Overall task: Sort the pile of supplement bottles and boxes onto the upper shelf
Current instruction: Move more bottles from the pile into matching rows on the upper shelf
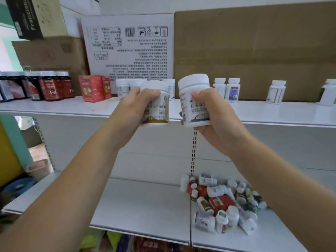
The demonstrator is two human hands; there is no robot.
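Shelving of white metal fills my view: the upper shelf [254,113] at hand height, a lower white shelf [145,202] beneath it, perforated uprights between. Flattened brown cardboard [254,51] and a white printed carton panel [131,48], its text upside down, lean against the back wall.

On the upper shelf stand dark bottles with red labels [52,86] at the left, two red boxes [94,88] beside them, small white bottles [127,87] behind my hands, and more white bottles spaced out to the right [227,89]. The jumbled pile of white bottles and red boxes [221,202] lies on the lower shelf, right of centre.

My left hand [134,110] is closed around a white round bottle with a gold band at its base [158,104], held upright in front of the upper shelf's edge. My right hand [212,115] grips a second white round bottle with a dark grey band [194,99], tilted slightly, just beside the first and apart from it.
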